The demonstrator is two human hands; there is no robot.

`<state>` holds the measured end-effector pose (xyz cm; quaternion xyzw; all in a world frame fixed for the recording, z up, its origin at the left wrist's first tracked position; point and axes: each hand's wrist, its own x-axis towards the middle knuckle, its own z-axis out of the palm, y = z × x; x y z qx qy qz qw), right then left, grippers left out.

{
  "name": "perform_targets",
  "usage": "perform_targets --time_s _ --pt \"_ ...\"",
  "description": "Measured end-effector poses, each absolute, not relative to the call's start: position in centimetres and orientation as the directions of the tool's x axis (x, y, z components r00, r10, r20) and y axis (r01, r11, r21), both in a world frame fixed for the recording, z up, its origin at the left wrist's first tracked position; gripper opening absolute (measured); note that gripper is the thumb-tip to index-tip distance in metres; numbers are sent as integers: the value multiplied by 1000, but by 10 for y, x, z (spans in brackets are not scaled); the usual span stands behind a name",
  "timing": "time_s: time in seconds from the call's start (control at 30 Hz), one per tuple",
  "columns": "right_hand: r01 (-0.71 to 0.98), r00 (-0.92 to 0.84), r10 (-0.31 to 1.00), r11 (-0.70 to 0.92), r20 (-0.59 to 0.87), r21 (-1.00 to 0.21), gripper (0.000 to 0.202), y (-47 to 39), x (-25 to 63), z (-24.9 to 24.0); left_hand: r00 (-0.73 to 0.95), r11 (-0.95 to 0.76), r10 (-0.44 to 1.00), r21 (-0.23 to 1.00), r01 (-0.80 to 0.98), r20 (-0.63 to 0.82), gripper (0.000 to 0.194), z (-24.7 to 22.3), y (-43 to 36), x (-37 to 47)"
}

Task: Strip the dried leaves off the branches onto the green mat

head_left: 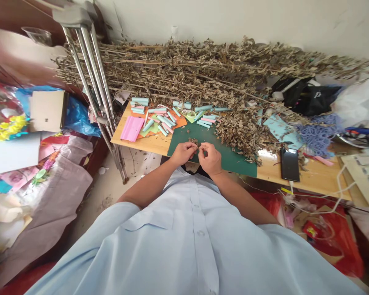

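Note:
Both my hands meet at the front edge of the green cutting mat [184, 137]. My left hand [184, 153] is closed in a pinch on a small bit of dried leaves [194, 141]. Right beside it, my right hand [209, 157] has its fingers bent and pressed together at the same bit of leaves. A heap of loose dried leaves [242, 133] lies on the mat's right half. Several blue and pink paper rolls [164, 121] lie behind and to the left of my hands, with a pink paper stack [132, 128] farther left.
Long dried plant stalks [172, 69] cover the back of the table [320, 182]. Metal crutches [94, 73] stand at its left end. A black phone [290, 164] with a cable, blue yarn [320, 133] and a power strip [364, 174] are on the right.

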<state>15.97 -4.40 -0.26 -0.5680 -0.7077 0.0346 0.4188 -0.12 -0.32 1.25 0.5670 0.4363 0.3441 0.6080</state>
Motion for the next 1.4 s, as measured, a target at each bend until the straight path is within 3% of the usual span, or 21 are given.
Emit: perform_targets --time_s 0.3,0.5,0.6,0.93,1.17,1.4 --pt "688 39 867 337 496 -643 22 -54 168 4 371 136 917 989 49 -145 24 13 -3 -1" --pt "601 -359 872 488 332 -632 16 -76 189 14 356 178 916 983 50 -184 26 9 -3 0" --pt "639 -431 864 496 260 -588 8 -79 192 16 363 177 914 983 46 -182 27 7 -3 0" --pt "644 -76 913 351 400 -680 13 -62 177 13 394 227 897 974 -20 -201 22 2 0 -1" --pt "585 36 943 248 330 -772 12 -49 168 13 410 254 886 967 -38 -216 22 0 2 -2" --pt "490 71 976 144 204 -860 16 -40 163 7 425 191 894 979 -75 -142 22 -1 0 -1"
